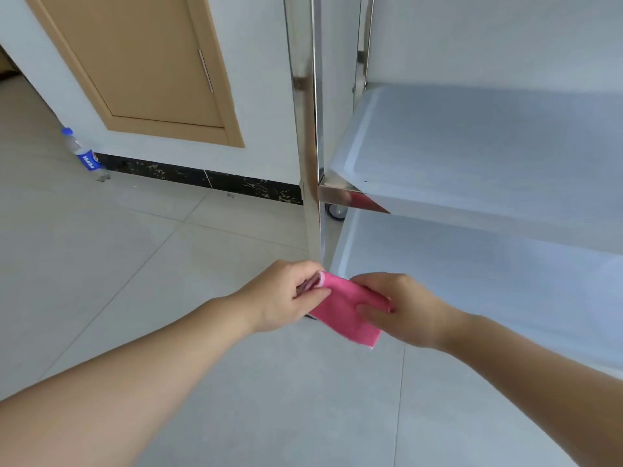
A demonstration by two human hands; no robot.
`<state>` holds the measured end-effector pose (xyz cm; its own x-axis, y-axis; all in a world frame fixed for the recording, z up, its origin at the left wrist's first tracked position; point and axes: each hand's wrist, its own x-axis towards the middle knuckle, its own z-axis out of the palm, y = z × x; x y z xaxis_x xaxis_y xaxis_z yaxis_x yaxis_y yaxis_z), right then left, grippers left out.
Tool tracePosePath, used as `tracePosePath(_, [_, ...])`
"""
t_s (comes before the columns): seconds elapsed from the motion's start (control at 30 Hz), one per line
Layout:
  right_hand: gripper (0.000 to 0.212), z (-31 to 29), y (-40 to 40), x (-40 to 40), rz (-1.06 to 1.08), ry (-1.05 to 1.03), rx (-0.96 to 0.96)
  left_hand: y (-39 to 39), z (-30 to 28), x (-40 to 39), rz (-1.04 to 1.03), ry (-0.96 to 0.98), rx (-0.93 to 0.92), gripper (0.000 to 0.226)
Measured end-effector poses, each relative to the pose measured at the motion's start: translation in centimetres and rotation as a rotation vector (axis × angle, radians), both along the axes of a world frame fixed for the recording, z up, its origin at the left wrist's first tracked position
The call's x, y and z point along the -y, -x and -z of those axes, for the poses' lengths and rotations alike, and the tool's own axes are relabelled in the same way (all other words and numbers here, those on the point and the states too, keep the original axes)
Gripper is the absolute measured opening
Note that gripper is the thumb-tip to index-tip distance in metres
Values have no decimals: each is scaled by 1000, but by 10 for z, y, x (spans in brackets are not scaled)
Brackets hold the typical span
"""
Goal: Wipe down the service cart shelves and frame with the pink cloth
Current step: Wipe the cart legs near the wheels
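Note:
A folded pink cloth [344,310] is stretched between both hands, low down at the foot of the steel cart's near-left corner post [312,203]. My left hand [285,294] pinches the cloth's left folded end between thumb and fingers. My right hand [401,306] grips its right end, thumb on top. The cart fills the right side of the view, with a middle shelf [488,146] and a bottom shelf [505,281], both pale and shiny. The post's foot is hidden behind the cloth and my hands.
A plastic bottle with a blue label [84,153] stands on the tiled floor by the white wall at left. A tan door panel [141,62] is set in that wall above a dark skirting strip [209,178]. A caster wheel [337,210] shows behind the post.

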<state>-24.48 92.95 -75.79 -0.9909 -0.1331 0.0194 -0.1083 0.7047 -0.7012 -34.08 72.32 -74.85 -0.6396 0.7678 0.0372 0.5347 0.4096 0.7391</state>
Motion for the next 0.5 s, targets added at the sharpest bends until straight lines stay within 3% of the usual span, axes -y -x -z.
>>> tracePosePath(0.13, [17,-22,-13,-7,94,128,-68,-22,-37,-15,-48,-6,175,24])
tracePosePath(0.23, [16,-31,-9,0,97,146,-125,-16,-48,-13,-86,54,119,32])
tracePosePath(0.37, [4,-20,-3,-1,47,11,-59,8,-27,14,-110,96,63,22])
tracePosePath(0.5, [6,-2,-6,-6,114,-215,30,64,-1,52,-195,161,62,24])
